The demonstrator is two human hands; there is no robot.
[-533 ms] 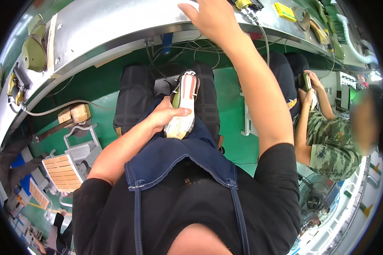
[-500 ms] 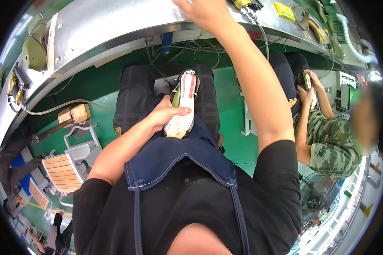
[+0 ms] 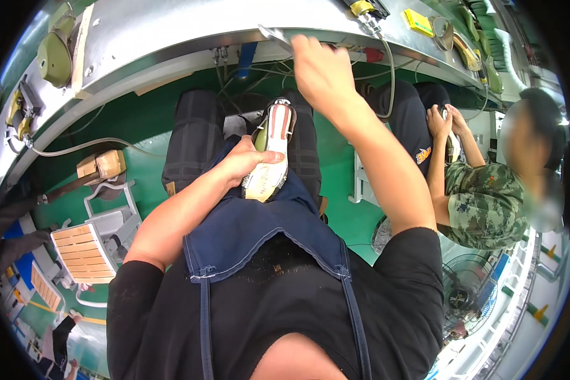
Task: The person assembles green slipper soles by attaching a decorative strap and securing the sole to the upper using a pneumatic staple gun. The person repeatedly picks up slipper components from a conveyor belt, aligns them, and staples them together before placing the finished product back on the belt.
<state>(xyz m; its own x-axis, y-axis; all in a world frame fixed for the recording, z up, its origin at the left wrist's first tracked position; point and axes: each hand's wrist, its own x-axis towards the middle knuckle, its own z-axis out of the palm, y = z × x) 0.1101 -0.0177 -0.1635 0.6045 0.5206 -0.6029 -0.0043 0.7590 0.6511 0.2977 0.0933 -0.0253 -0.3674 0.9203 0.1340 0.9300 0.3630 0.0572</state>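
Note:
My left hand [image 3: 244,161] is wrapped round a lasted shoe [image 3: 274,166] held over my lap, bottom side up. Its underside is mostly white, with reddish-brown stripes at the far end and a tan patch at the near end. Green upper shows along its left side, beside my fingers. My thumb presses on the underside. Out over the front edge of the bench, my right hand [image 3: 323,69] is closed on a metal hand tool [image 3: 274,34]. The tool's bright tip points left; its exact kind is hidden by my fingers and blur.
A metal workbench [image 3: 164,25] spans the far side. It carries green shoe uppers [image 3: 56,60], an air-hosed tool [image 3: 364,9] and a yellow box [image 3: 418,22]. At right a co-worker [image 3: 487,196] handles a shoe. Left stands a slatted seat [image 3: 82,253]; a fan [image 3: 465,294] stands lower right.
My right hand has come back from over the bench toward me, and a metal tool now shows in it. My left hand keeps the shoe in nearly the same place.

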